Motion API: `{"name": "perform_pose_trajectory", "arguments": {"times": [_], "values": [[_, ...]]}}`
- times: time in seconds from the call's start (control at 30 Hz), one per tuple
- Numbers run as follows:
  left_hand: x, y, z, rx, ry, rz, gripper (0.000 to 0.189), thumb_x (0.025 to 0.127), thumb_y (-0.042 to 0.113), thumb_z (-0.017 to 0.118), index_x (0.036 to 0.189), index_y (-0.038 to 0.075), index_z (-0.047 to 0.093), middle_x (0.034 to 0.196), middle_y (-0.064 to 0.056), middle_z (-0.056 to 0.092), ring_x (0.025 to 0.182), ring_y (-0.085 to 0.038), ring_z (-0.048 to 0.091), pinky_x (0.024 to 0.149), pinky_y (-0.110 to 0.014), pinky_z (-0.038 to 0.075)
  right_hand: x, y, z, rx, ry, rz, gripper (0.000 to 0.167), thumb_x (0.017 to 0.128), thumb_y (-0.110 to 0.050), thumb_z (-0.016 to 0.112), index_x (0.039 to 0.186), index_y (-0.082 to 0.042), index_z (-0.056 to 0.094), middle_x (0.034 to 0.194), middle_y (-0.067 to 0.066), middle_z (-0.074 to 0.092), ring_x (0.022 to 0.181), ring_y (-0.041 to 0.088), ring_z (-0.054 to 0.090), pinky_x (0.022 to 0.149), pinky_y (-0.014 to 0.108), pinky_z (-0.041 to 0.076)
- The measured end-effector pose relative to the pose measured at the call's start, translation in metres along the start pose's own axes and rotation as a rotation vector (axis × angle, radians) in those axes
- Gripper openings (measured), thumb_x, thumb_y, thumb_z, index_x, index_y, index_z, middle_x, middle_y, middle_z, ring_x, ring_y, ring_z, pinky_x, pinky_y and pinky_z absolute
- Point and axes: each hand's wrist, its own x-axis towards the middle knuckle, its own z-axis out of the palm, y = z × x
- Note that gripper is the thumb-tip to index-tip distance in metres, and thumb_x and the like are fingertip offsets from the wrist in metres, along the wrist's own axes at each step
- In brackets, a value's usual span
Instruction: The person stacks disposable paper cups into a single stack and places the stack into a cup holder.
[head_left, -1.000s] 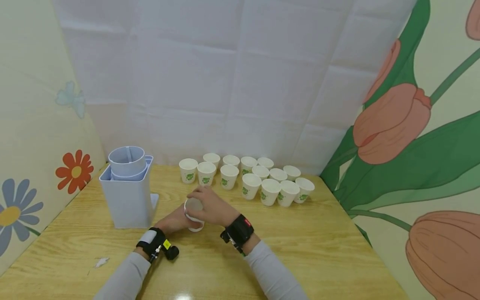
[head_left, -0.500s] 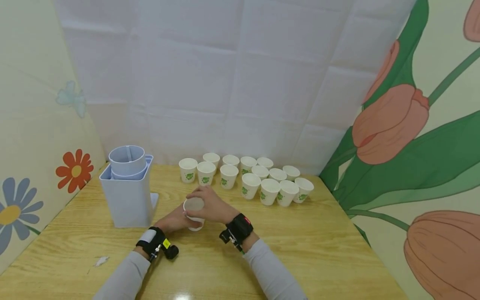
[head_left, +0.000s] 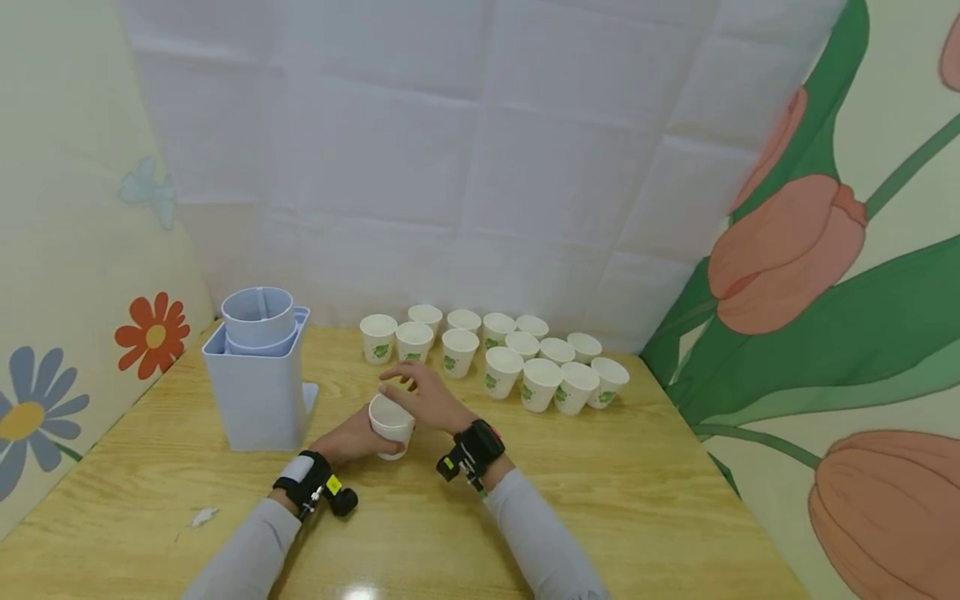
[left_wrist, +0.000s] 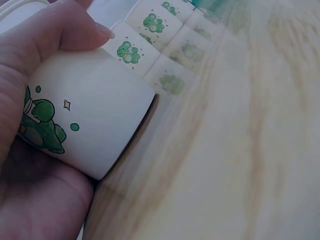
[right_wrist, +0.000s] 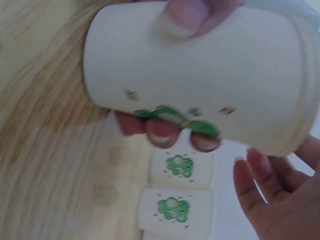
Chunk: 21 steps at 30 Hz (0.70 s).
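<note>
My left hand (head_left: 352,438) grips a white paper cup (head_left: 393,422) low over the wooden table, its fingers wrapped round the side. In the left wrist view the cup (left_wrist: 100,95) bears a green cartoon animal print. Just above the cup's rim is my right hand (head_left: 433,402), its fingers loosely extended and holding nothing. Seen from the right wrist, the right fingers (right_wrist: 270,185) lie close beside the rim; whether they touch it, I cannot tell. Behind both hands stand several matching paper cups (head_left: 504,371), upright in loose rows.
At the left stands a light blue square container (head_left: 258,404) with a round blue cylinder (head_left: 258,321) in its top. A small white scrap (head_left: 203,517) lies on the table (head_left: 637,508). A white cloth (head_left: 450,150) hangs behind, with flower-printed panels at both sides.
The right hand has let go of the cup's top and lifted slightly, uncovering the mouth of the cup. The left hand keeps its grip in nearly the same place.
</note>
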Motion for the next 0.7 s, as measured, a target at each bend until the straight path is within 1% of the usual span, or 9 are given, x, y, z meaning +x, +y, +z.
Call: {"name": "perform_pose_trajectory", "arguments": {"times": [0.07, 0.2, 0.27, 0.37, 0.47, 0.57, 0.7], "values": [[0.0, 0.001, 0.0, -0.008, 0.005, 0.001, 0.08, 0.082, 0.012, 0.08, 0.145, -0.004, 0.034, 0.134, -0.02, 0.053, 0.12, -0.029, 0.053, 0.103, -0.041, 0.04, 0.007, 0.007, 0.0, 0.02, 0.041, 0.004, 0.032, 0.104, -0.023, 0.056, 0.128, -0.005, 0.067, 0.13, 0.014, 0.062, 0.114, 0.027, 0.055, 0.091, 0.041, 0.05], [-0.001, 0.004, 0.003, -0.016, 0.022, -0.008, 0.081, 0.08, 0.009, 0.08, 0.145, -0.006, 0.034, 0.136, -0.021, 0.053, 0.122, -0.031, 0.053, 0.107, -0.048, 0.039, 0.024, 0.025, -0.002, 0.036, 0.142, -0.015, 0.034, 0.103, -0.017, 0.058, 0.13, 0.003, 0.062, 0.131, 0.023, 0.058, 0.119, 0.04, 0.052, 0.095, 0.054, 0.046], [-0.002, 0.005, 0.003, -0.011, 0.025, -0.013, 0.082, 0.08, 0.008, 0.08, 0.146, -0.006, 0.034, 0.136, -0.021, 0.054, 0.122, -0.031, 0.053, 0.108, -0.05, 0.038, 0.032, 0.033, -0.002, 0.005, 0.189, -0.027, 0.036, 0.101, -0.015, 0.061, 0.13, 0.006, 0.061, 0.13, 0.025, 0.057, 0.12, 0.042, 0.051, 0.096, 0.055, 0.045], [-0.002, 0.005, 0.004, -0.005, 0.028, -0.024, 0.083, 0.079, 0.008, 0.08, 0.146, -0.005, 0.034, 0.136, -0.02, 0.053, 0.122, -0.03, 0.052, 0.108, -0.05, 0.038, 0.044, 0.04, -0.005, -0.087, 0.209, -0.042, 0.04, 0.096, -0.011, 0.066, 0.132, 0.005, 0.06, 0.129, 0.024, 0.058, 0.121, 0.039, 0.052, 0.099, 0.053, 0.045], [-0.001, 0.004, 0.003, -0.003, 0.022, -0.028, 0.083, 0.079, 0.009, 0.081, 0.147, -0.005, 0.034, 0.137, -0.02, 0.053, 0.122, -0.03, 0.052, 0.108, -0.048, 0.039, 0.058, 0.039, -0.011, -0.19, 0.155, -0.025, 0.047, 0.092, -0.009, 0.07, 0.136, 0.002, 0.057, 0.133, 0.022, 0.056, 0.125, 0.036, 0.05, 0.104, 0.049, 0.043], [0.0, 0.002, 0.002, -0.005, 0.023, -0.022, 0.084, 0.079, 0.01, 0.081, 0.147, -0.005, 0.034, 0.136, -0.02, 0.053, 0.121, -0.03, 0.053, 0.107, -0.046, 0.039, 0.073, 0.033, -0.017, -0.265, 0.058, 0.0, 0.054, 0.092, -0.01, 0.072, 0.141, 0.001, 0.052, 0.14, 0.022, 0.05, 0.131, 0.037, 0.047, 0.109, 0.049, 0.04], [0.0, -0.001, 0.002, -0.023, 0.027, 0.003, 0.084, 0.078, 0.01, 0.082, 0.146, -0.006, 0.034, 0.135, -0.02, 0.054, 0.119, -0.029, 0.053, 0.104, -0.042, 0.041, 0.092, 0.026, -0.021, -0.329, -0.083, 0.048, 0.064, 0.095, -0.015, 0.07, 0.151, -0.002, 0.043, 0.152, 0.023, 0.04, 0.142, 0.037, 0.038, 0.116, 0.047, 0.034]]}}
